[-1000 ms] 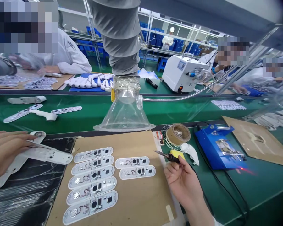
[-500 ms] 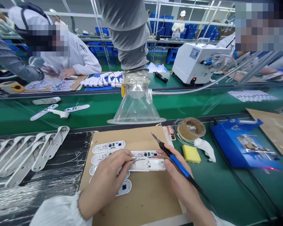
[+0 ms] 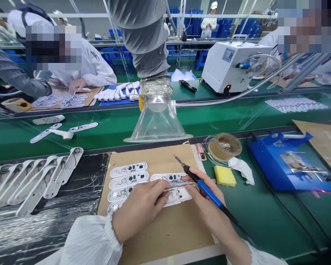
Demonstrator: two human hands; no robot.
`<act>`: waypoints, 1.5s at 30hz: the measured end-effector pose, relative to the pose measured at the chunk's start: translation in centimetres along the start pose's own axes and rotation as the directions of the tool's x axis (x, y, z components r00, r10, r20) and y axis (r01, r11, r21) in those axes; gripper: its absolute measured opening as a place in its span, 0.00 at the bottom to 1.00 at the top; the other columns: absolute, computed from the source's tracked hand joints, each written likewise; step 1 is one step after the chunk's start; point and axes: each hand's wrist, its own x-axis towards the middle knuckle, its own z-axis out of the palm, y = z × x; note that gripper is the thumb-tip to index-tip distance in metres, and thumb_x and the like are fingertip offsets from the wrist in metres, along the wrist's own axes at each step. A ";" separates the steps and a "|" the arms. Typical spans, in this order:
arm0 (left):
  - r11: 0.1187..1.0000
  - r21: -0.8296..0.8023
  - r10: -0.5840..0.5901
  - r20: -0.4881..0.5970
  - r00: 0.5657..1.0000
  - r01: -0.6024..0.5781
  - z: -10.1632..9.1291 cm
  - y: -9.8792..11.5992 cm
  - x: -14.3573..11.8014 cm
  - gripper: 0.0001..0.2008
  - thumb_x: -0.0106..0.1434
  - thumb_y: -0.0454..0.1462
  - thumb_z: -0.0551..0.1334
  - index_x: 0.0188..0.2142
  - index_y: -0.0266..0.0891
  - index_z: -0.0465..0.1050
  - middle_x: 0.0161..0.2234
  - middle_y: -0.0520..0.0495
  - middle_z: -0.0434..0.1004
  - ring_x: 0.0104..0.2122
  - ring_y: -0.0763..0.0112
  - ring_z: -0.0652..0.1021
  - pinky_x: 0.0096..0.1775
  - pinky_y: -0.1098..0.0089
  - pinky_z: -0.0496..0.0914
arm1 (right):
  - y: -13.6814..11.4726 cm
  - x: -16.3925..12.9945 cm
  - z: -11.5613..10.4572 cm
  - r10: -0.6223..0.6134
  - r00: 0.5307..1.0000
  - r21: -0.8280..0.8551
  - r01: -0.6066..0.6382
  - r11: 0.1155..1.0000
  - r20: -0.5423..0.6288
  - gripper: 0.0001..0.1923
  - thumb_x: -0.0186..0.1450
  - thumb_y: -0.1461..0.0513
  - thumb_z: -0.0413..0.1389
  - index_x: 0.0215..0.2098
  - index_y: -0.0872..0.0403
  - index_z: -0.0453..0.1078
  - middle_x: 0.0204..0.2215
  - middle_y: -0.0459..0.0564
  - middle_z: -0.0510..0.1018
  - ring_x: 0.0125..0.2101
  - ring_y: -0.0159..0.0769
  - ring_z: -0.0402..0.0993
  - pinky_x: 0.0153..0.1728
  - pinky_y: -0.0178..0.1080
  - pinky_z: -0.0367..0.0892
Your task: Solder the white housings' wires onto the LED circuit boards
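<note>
My right hand (image 3: 209, 206) is closed around a blue-and-black soldering iron (image 3: 208, 191), its metal tip pointing up and to the left. The thumb of that hand also touches the right end of a white plastic housing (image 3: 179, 195) lying on the cardboard. My left hand (image 3: 143, 206) is closed in a pinch over the housing's left part, on what looks like a thin wire; the fingers hide its end. Just behind the housing rests a long white shell with a circuit board (image 3: 169, 177). More such shells (image 3: 129, 169) lie in a column on the left, partly covered by my left hand.
A clear fume hood (image 3: 157, 123) hangs beyond the cardboard (image 3: 165, 235). To the right are a solder spool (image 3: 224, 147), a yellow sponge (image 3: 224, 176) and a blue iron stand (image 3: 281, 162). White housings (image 3: 38, 180) line the left. Co-workers sit across the bench.
Both hands stay at the housing, which has shifted slightly and tilted. My left hand has moved a little right and down in view. The soldering iron is still in my right hand.
</note>
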 end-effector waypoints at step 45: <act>0.933 -0.271 -0.169 0.255 0.952 0.238 2.9 -1.1 7.3 0.10 0.75 0.34 0.54 0.39 0.42 0.73 0.56 0.42 0.68 0.44 0.60 0.75 0.45 0.57 0.73 | 0.5 0.6 -6.8 -0.427 0.856 -0.252 0.361 0.898 -0.291 0.22 0.77 0.55 0.58 0.68 0.45 0.72 0.53 0.54 0.85 0.55 0.51 0.82 0.59 0.58 0.77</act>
